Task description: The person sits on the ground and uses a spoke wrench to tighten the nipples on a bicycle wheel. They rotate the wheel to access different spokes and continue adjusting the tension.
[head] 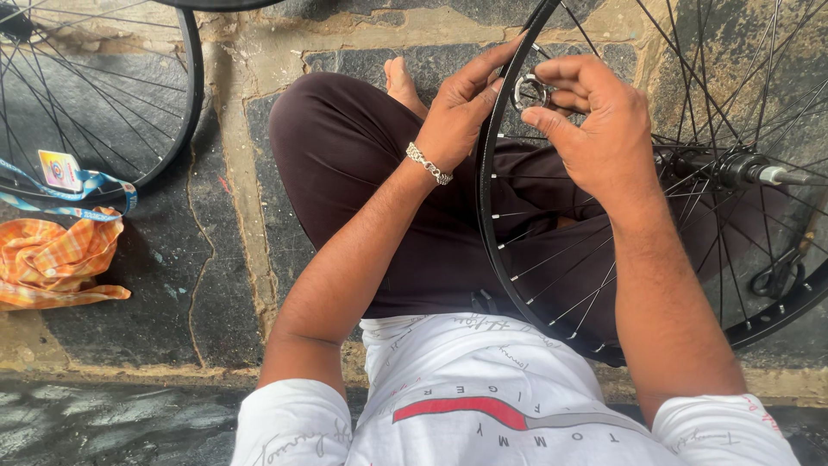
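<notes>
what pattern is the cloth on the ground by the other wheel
Orange and white checks; the cloth shows in the head view, at far left.

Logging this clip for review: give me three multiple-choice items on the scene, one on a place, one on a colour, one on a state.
1. Where is the checked cloth?
A. floor, at the picture's left
B. on the lap
C. on the hub

2. What colour is the rim being worked on?
A. black
B. red
C. white

3. What is the right hand doing?
A. lying flat on the floor
B. pinching a small metal tool at a spoke
C. gripping the cloth

Answers: A, the cloth lies on the stone beside the second wheel; A, the rim is black; B, the right hand pinches the tool.
</notes>
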